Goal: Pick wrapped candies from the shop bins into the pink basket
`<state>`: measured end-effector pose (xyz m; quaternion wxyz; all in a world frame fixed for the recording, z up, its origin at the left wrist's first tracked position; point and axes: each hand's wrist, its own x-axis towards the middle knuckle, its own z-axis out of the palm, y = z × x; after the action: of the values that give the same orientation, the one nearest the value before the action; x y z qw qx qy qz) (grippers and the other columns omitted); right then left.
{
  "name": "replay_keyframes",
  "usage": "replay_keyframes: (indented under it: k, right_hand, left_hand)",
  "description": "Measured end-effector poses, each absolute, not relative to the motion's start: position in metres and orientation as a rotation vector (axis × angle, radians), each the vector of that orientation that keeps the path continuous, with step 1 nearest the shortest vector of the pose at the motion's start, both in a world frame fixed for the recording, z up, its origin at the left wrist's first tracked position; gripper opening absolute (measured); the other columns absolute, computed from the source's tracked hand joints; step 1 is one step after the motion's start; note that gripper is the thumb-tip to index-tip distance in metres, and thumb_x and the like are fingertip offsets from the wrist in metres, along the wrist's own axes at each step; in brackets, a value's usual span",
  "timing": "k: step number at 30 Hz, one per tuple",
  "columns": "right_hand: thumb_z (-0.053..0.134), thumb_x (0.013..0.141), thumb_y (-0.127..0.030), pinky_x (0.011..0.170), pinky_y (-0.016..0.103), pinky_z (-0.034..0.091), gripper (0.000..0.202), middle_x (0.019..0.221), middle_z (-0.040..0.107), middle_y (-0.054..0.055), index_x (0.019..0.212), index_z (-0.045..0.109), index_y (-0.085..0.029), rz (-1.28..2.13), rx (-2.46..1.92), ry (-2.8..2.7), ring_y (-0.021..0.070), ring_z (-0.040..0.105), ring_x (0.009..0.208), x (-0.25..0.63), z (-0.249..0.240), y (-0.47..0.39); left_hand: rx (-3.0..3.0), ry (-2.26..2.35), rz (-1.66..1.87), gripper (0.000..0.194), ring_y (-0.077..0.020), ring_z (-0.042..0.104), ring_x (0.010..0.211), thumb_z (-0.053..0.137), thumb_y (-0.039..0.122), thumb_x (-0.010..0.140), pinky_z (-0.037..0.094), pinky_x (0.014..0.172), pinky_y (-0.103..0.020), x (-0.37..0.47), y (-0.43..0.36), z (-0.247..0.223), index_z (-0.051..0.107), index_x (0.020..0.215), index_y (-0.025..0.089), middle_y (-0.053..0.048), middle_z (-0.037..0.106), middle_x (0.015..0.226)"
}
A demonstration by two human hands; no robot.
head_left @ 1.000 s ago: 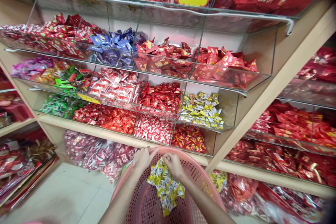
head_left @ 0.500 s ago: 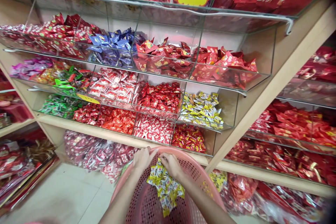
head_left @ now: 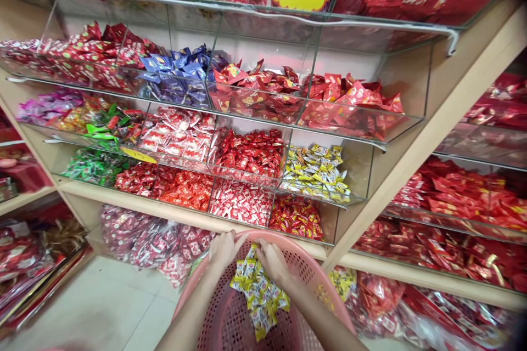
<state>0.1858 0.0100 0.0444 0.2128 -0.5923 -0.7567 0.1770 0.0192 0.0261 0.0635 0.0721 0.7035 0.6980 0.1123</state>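
left hand point(head_left: 222, 249) wrapped over rim of pink basket point(head_left: 302, 260) | right hand point(head_left: 270, 259) curled at yellow packets point(head_left: 263, 296), hold unclear | packets inside basket | likely light, slick, crinkly; pinch sealed ends | basket probably stiff

By one head-worn camera, the tiered candy shelves point(head_left: 144, 206) are viewed forward and downward at a slant, while the pink perforated basket point(head_left: 307, 269) is seen from above, close by.
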Motion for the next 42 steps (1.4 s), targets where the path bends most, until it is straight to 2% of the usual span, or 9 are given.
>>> replay_keyframes:
  k: [7,14,18,21,25,29,37,42]
  right_hand:
    - [0.04,0.085,-0.023,0.061,0.022,0.036,0.025,0.073,0.064,0.002,0.097,0.062,-0.021,0.457,-1.473,-2.134,0.0145,0.057,0.065,0.189,0.074,-0.002]
    - [0.04,0.087,-0.03,0.061,0.021,0.037,0.027,0.076,0.063,0.002,0.101,0.061,-0.02,0.214,-1.155,-2.061,0.0117,0.053,0.064,0.204,0.186,-0.006]
    - [0.043,0.085,-0.033,0.056,0.022,0.035,0.027,0.06,0.056,-0.001,0.091,0.064,-0.017,0.044,-1.15,-1.96,0.0106,0.046,0.054,0.233,0.241,0.019]
    - [0.049,0.08,-0.038,0.052,0.022,0.033,0.028,0.053,0.052,-0.002,0.082,0.065,-0.016,0.04,-1.236,-1.872,0.01,0.042,0.049,0.261,0.263,0.049]
    - [0.059,0.068,-0.045,0.048,0.022,0.03,0.032,0.05,0.05,-0.002,0.068,0.066,-0.013,0.201,-1.397,-1.899,0.0086,0.038,0.046,0.292,0.271,0.088]
    - [0.063,0.061,-0.047,0.048,0.022,0.03,0.034,0.047,0.048,-0.004,0.063,0.066,-0.013,0.28,-1.478,-1.966,0.0079,0.037,0.046,0.301,0.266,0.112]
    - [0.064,0.057,-0.027,0.047,0.02,0.033,0.016,0.048,0.051,-0.006,0.066,0.066,-0.014,0.38,-1.524,-2.046,0.0076,0.042,0.046,0.294,0.253,0.123]
    - [0.062,0.055,-0.018,0.049,0.019,0.035,0.007,0.05,0.057,-0.004,0.06,0.066,-0.016,0.331,-1.527,-2.077,0.0086,0.047,0.049,0.295,0.252,0.127]
  left_hand:
    - [2.113,2.086,0.343,0.072,-0.0252,0.063,0.082,0.013,0.069,0.079,0.044,0.071,-0.033,0.019,0.027,0.063,0.062,0.089,0.018,-0.012,0.067,0.083]
    - [2.11,2.069,0.325,0.071,-0.0266,0.063,0.082,0.013,0.069,0.079,0.044,0.071,-0.034,0.019,0.028,0.064,0.061,0.089,0.017,-0.014,0.067,0.083]
    - [2.093,2.069,0.322,0.071,-0.0258,0.062,0.084,0.014,0.069,0.08,0.043,0.074,-0.034,0.02,0.027,0.065,0.062,0.091,0.017,-0.014,0.067,0.085]
    - [2.103,2.069,0.33,0.071,-0.026,0.062,0.085,0.015,0.068,0.08,0.043,0.074,-0.034,0.019,0.028,0.064,0.062,0.092,0.017,-0.015,0.067,0.086]
    - [2.135,2.067,0.344,0.071,-0.027,0.062,0.083,0.014,0.068,0.08,0.043,0.073,-0.035,0.018,0.028,0.062,0.062,0.09,0.017,-0.014,0.067,0.085]
    - [2.114,2.083,0.333,0.071,-0.0266,0.062,0.085,0.015,0.068,0.08,0.043,0.075,-0.035,0.018,0.028,0.062,0.062,0.092,0.017,-0.014,0.067,0.087]
    - [2.098,2.064,0.326,0.069,-0.0254,0.062,0.085,0.017,0.068,0.08,0.043,0.076,-0.034,0.018,0.028,0.065,0.061,0.093,0.016,-0.014,0.067,0.087]
    - [2.092,2.059,0.325,0.07,-0.0248,0.062,0.087,0.016,0.068,0.08,0.043,0.077,-0.033,0.019,0.027,0.067,0.062,0.093,0.016,-0.014,0.067,0.088]
